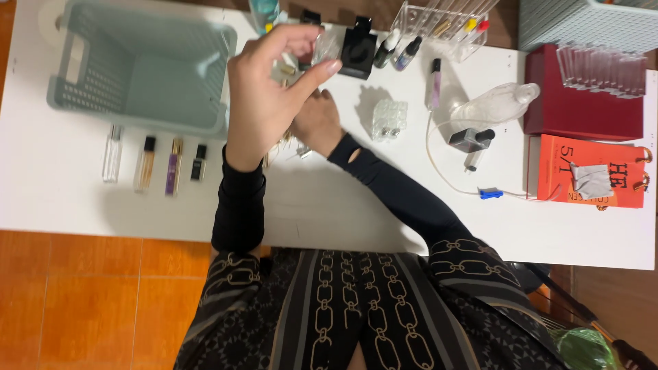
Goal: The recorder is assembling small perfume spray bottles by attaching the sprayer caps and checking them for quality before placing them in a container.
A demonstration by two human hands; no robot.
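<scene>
Glass vial (325, 48), small and clear, sits pinched between thumb and fingertips of your left hand (267, 96), raised above the white table (343, 205). Judge it light, stiff, slick and breakable: take it by the sides, gently. Nearer you than the vial, your right hand (317, 123) rests on the table over small gold-coloured parts; I cannot tell its grip. Just beyond the vial stands a black box (358, 49).

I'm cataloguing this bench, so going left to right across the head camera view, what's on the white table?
Teal basket → four slim vials in a row → left hand holding a small clear bottle → black box → clear faceted bottle → clear bag → red box, orange box.
</scene>
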